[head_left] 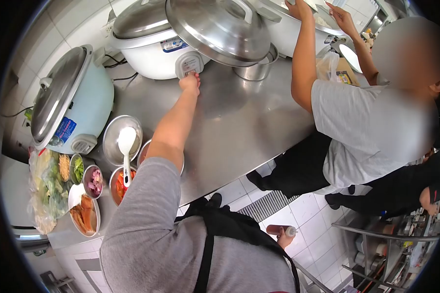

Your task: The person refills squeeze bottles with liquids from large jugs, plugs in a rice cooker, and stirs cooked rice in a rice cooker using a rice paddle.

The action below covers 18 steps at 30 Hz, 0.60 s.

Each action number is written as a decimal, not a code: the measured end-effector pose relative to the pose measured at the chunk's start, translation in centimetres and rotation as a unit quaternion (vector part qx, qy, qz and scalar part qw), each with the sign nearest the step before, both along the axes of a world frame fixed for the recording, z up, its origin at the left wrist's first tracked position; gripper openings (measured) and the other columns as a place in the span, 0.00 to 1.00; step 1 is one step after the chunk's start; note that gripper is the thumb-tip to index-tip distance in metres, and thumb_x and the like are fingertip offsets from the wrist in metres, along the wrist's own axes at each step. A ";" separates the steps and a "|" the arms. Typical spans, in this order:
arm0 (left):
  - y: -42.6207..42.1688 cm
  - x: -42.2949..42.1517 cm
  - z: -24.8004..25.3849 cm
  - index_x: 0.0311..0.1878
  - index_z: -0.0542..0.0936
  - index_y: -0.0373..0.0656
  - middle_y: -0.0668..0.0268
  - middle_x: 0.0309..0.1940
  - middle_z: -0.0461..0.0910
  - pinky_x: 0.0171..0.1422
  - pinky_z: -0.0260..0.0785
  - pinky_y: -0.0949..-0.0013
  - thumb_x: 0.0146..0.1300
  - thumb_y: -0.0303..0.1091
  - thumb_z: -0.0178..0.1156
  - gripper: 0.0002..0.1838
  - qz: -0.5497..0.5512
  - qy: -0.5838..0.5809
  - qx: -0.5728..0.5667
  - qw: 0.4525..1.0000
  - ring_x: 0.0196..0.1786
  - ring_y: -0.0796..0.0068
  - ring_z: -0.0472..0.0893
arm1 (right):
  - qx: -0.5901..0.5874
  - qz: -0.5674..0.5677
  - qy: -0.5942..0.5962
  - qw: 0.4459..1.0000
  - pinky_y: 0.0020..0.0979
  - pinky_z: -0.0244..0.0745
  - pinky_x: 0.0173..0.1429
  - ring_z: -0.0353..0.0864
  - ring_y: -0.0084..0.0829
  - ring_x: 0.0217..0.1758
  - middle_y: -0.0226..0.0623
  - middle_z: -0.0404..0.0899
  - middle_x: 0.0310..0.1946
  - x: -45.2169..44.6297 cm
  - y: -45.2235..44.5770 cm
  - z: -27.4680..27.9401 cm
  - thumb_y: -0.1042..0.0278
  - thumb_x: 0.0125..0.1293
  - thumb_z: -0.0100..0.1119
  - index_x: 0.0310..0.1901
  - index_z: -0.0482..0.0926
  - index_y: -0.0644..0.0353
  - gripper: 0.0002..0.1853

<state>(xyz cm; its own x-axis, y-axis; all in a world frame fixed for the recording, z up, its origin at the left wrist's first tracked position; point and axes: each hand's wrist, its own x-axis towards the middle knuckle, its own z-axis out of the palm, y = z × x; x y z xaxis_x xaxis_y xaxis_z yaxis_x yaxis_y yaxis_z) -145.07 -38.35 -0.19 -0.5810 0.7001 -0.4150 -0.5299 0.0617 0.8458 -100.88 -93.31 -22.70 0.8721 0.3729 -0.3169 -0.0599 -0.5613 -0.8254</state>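
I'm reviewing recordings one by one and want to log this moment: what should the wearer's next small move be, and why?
Probably a light press with the left hand on the control panel of the white cooker: that hand is at the panel's lower edge, while the right hand holds a bottle.

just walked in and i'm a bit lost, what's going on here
The wearer's left hand is at the control box of a white rice cooker; the right hand holds a reddish squeeze bottle. A co-worker's hands are at another, open cooker. A pale-blue rice cooker stands lidded on the steel counter.
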 end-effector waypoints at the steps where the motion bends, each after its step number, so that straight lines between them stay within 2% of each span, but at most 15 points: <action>1: -0.1 0.0 0.1 0.27 0.75 0.42 0.70 0.18 0.75 0.20 0.61 0.78 0.60 0.30 0.55 0.06 -0.001 0.001 0.000 1.000 0.18 0.82 0.70 | 0.003 -0.001 0.020 1.000 0.34 0.69 0.52 0.74 0.37 0.47 0.42 0.75 0.43 -0.1 0.4 0.0 0.73 0.41 0.71 0.51 0.66 0.63 0.33; 2: -0.2 0.1 0.2 0.27 0.75 0.43 0.71 0.18 0.75 0.20 0.61 0.78 0.60 0.31 0.55 0.06 -0.004 0.001 -0.001 1.000 0.18 0.82 0.70 | 0.006 -0.003 0.040 0.999 0.34 0.69 0.52 0.74 0.37 0.47 0.42 0.75 0.43 -0.2 0.6 0.1 0.73 0.41 0.72 0.50 0.66 0.63 0.33; 4: -0.3 0.1 0.3 0.27 0.75 0.43 0.71 0.18 0.75 0.21 0.61 0.78 0.60 0.31 0.55 0.07 -0.006 0.000 0.000 1.000 0.18 0.82 0.70 | 0.005 0.015 0.006 1.000 0.34 0.68 0.53 0.74 0.36 0.47 0.43 0.75 0.43 -0.8 1.0 0.7 0.72 0.41 0.72 0.49 0.67 0.63 0.32; 6: -0.2 -0.1 0.2 0.27 0.75 0.44 0.71 0.18 0.75 0.20 0.61 0.79 0.60 0.31 0.55 0.06 -0.015 -0.001 -0.010 1.000 0.18 0.83 0.71 | -0.006 0.100 -0.092 0.991 0.34 0.67 0.54 0.74 0.36 0.48 0.43 0.75 0.43 -2.4 2.3 4.0 0.72 0.41 0.72 0.48 0.67 0.63 0.31; 8: -0.6 -0.2 0.2 0.27 0.75 0.44 0.71 0.18 0.75 0.20 0.61 0.79 0.60 0.31 0.55 0.06 -0.028 -0.004 -0.004 1.000 0.18 0.83 0.71 | 0.009 0.124 -0.102 0.987 0.34 0.68 0.54 0.74 0.36 0.47 0.43 0.75 0.42 -3.1 3.1 5.7 0.71 0.40 0.72 0.48 0.67 0.62 0.31; 14: -0.5 -0.9 0.0 0.27 0.75 0.47 0.72 0.17 0.74 0.20 0.60 0.79 0.61 0.33 0.51 0.07 -0.060 -0.017 0.003 0.998 0.17 0.84 0.70 | 0.121 0.283 -0.141 0.941 0.32 0.69 0.52 0.76 0.34 0.44 0.40 0.76 0.38 -6.1 9.2 13.5 0.69 0.38 0.74 0.46 0.69 0.62 0.31; 16: -0.4 -1.1 -0.2 0.27 0.75 0.47 0.73 0.17 0.74 0.20 0.60 0.79 0.61 0.34 0.50 0.08 -0.068 -0.023 -0.004 0.997 0.17 0.84 0.69 | 0.128 0.298 -0.131 0.937 0.32 0.69 0.53 0.75 0.33 0.45 0.40 0.76 0.40 -7.5 11.7 16.9 0.69 0.37 0.74 0.47 0.69 0.63 0.32; 18: -0.3 -1.4 -0.2 0.28 0.76 0.48 0.73 0.18 0.75 0.20 0.60 0.78 0.61 0.35 0.50 0.08 -0.082 -0.026 -0.021 0.996 0.17 0.85 0.69 | 0.218 0.341 -0.128 0.905 0.32 0.67 0.55 0.74 0.32 0.47 0.40 0.75 0.43 -8.9 14.1 19.9 0.71 0.37 0.74 0.47 0.69 0.63 0.33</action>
<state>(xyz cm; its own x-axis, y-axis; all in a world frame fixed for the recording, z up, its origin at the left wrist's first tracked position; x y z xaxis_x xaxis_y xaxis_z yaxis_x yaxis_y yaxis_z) -146.45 -38.60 -0.42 -0.4367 0.7653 -0.4729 -0.5535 0.1858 0.8119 -109.83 -79.25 -2.79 0.4156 0.8935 0.1700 0.4031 -0.0134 -0.9150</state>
